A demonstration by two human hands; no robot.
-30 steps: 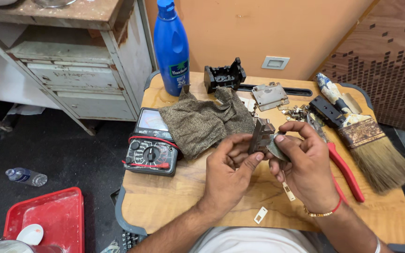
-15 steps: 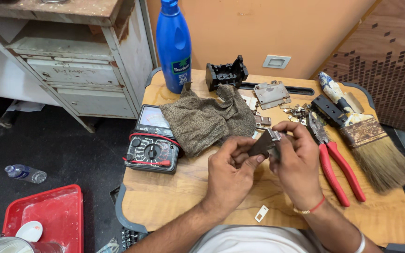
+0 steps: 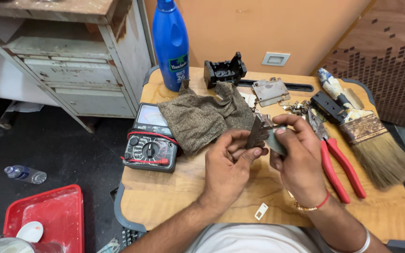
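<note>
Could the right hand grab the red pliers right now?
Probably not yet: the red pliers lie bare on the table just beside the right hand, but that hand is busy holding a small metal part.

blue bottle [image 3: 171,44], red-handled pliers [image 3: 336,161]

Both forearms are extended forward from the body. The left hand [image 3: 228,164] and right hand [image 3: 298,157] are brought close together at the centre, palms angled inward, with the fingers [image 3: 240,143] curled in a pinch.
</note>
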